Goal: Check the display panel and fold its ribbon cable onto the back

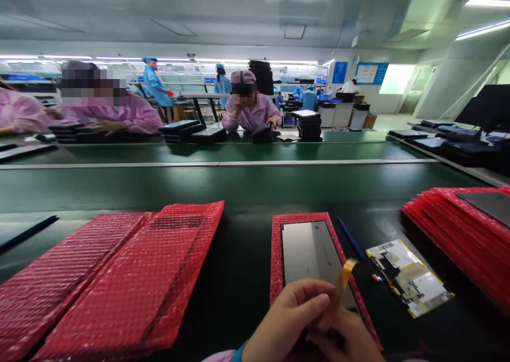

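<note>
An orange flex cable [347, 273] stands up between my two hands, its upper end curled over. My left hand [289, 319] is closed, with thumb and forefinger pinched against the cable's side. Lower down, my right hand [350, 335] grips the same cable; its fingers are partly hidden and blurred. Beneath both hands lies a grey display panel [308, 248] with a dark border, resting on a red bubble-wrap bag [275, 272]. To the right are a slim blue stick [350, 238], a small orange piece [375, 278] and a circuit board with silvery patches [418, 282].
Red bubble-wrap bags [135, 282] lie at left, near a dark blue stick [30, 233]. A tall stack of red bags [458, 234] stands at right, a panel on top. Across the green bench [239, 184], co-workers in pink sit by stacks of black devices [308, 126].
</note>
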Action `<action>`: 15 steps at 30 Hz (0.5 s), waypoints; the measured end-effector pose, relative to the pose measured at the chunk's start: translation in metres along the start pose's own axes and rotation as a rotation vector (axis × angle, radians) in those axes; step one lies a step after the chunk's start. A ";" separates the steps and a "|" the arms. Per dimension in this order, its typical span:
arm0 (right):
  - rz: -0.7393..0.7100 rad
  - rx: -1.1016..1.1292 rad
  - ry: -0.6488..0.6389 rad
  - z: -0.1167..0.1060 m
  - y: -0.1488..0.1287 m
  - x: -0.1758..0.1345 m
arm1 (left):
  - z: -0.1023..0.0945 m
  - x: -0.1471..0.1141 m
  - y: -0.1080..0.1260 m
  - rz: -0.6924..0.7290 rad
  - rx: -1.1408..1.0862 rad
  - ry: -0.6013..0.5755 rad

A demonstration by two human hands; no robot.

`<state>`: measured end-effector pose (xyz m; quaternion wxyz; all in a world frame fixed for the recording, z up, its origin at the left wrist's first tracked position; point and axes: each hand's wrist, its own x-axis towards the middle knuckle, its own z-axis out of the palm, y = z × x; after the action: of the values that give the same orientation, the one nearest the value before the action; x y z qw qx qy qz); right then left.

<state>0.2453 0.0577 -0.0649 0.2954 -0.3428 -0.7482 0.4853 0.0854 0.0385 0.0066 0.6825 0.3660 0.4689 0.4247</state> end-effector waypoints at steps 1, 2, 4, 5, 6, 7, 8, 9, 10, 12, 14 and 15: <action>0.010 0.027 0.020 -0.004 -0.003 0.005 | -0.006 -0.001 -0.003 0.072 0.112 0.089; 0.025 0.057 0.043 -0.009 -0.004 0.010 | -0.012 -0.003 -0.008 0.159 0.266 0.190; 0.063 0.117 0.085 -0.016 -0.004 0.020 | -0.026 -0.009 -0.019 0.308 0.623 0.352; 0.079 0.140 0.098 -0.018 -0.003 0.024 | -0.032 -0.013 -0.025 0.347 0.781 0.387; 0.090 0.157 0.101 -0.019 -0.002 0.028 | -0.037 -0.017 -0.031 0.362 0.912 0.379; 0.100 0.170 0.102 -0.020 -0.001 0.030 | -0.041 -0.021 -0.037 0.362 1.016 0.344; 0.106 0.178 0.099 -0.019 0.000 0.032 | -0.043 -0.025 -0.042 0.354 1.102 0.295; 0.110 0.183 0.097 -0.018 0.001 0.033 | -0.045 -0.028 -0.046 0.345 1.175 0.243; 0.114 0.186 0.098 -0.017 0.001 0.033 | -0.045 -0.030 -0.049 0.340 1.236 0.191; 0.121 0.186 0.097 -0.014 0.000 0.032 | -0.042 -0.030 -0.051 0.332 1.315 0.106; 0.125 0.173 0.095 -0.012 -0.001 0.031 | -0.037 -0.029 -0.049 0.306 1.335 0.057; 0.124 0.160 0.091 -0.012 -0.002 0.031 | -0.035 -0.028 -0.046 0.287 1.331 0.046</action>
<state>0.2362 0.0882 -0.0555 0.3249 -0.3855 -0.6702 0.5447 0.0579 -0.0007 -0.0362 0.2389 0.7573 0.5916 0.1396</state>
